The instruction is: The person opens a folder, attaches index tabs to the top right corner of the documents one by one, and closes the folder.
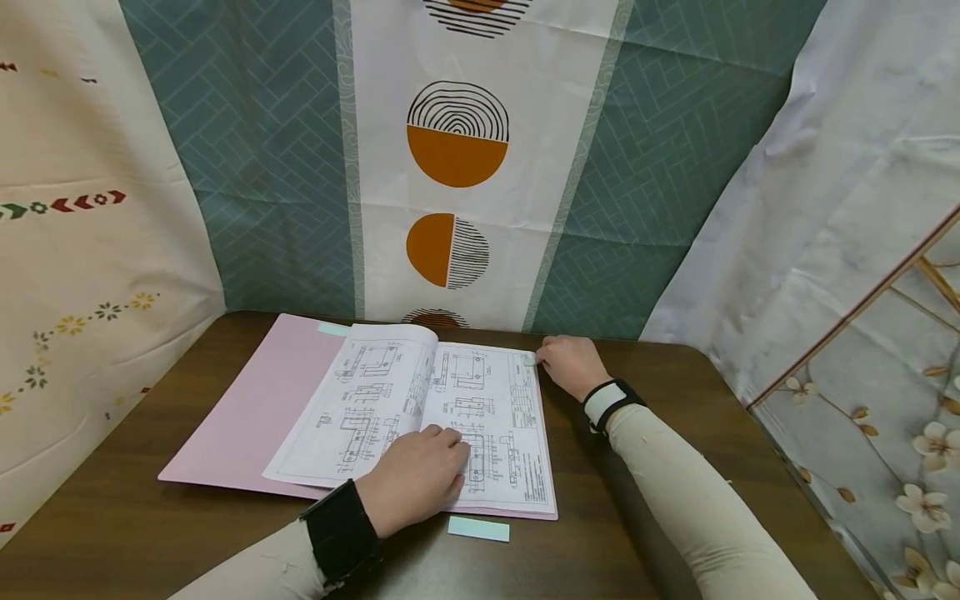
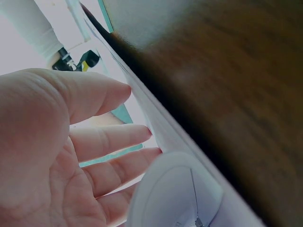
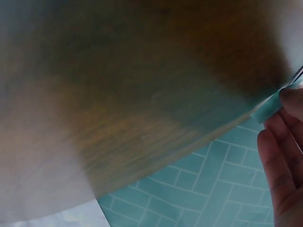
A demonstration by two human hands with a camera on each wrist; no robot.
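A pink folder (image 1: 240,408) lies spread on the table, with printed sheets of technical drawings (image 1: 517,425) in it. One sheet (image 1: 322,433) is turned over to the left and bulges near the fold. My left hand (image 1: 420,475) rests on the lower middle of the right-hand page, its fingers loosely bent; the left wrist view shows nothing held between thumb and fingers. At the top right corner of that page, my right hand (image 1: 573,365) pinches a pale green sticky tab (image 3: 267,109) between thumb and fingers. In the head view the tab is partly hidden.
Another pale green sticky strip (image 1: 478,528) is on the dark wooden table (image 1: 637,533) just below the folder's front edge. A similar tab (image 1: 333,328) shows at the folder's top left. Patterned curtains (image 1: 285,167) hang behind the table and at both sides.
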